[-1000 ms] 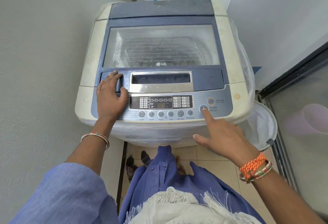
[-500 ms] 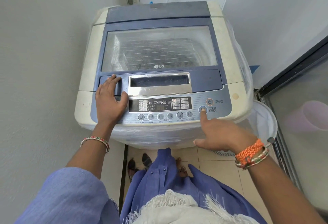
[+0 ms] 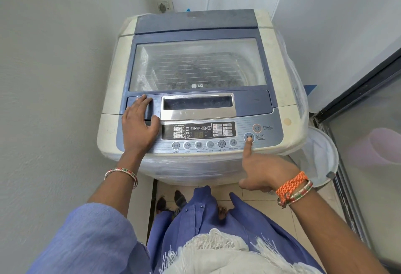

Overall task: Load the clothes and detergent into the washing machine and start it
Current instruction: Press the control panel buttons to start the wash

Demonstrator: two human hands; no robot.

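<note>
There is only the one view, worn on the person's head. It looks forward and steeply down onto the top of the washing machine, which stands close and fills the middle. The wide lens bends the walls at left and right, and the person's own clothing fills the near edge.

White textured wall on the left, running back to a corner with a wall socket. Smooth pale wall on the right, a vertical seam in the panel behind. Dark-framed glass door at far right, hazy pink shape behind its pane. Beige floor tiles below, a dark strip along their left edge. White mesh basket standing on the floor beside the door. Soft, even daylight throughout.
</note>
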